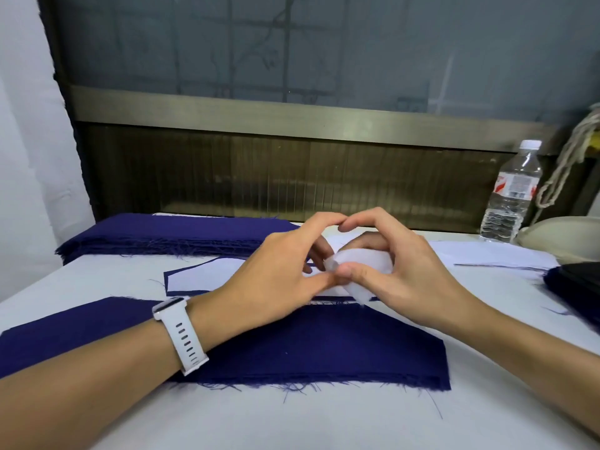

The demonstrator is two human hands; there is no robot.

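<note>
White, thin cloth scrap [360,264] sits bunched between both hands above the middle of the tabletop [292,417]. The left hand [276,277] pinches its near end and the right hand [399,274] curls round the rest, so the hands meet at the thumbs. Beneath them a navy fabric panel [324,349] lies flat toward the near edge, with frayed threads along its front. A stack of navy fabric [168,235] rests by the far left corner, and a water bottle [509,196] stands upright at the far right. A white watch [180,332] wraps the left wrist.

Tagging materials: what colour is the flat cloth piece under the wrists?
Plain dark blue cloth piece, frayed along its near edge; head view.
</note>
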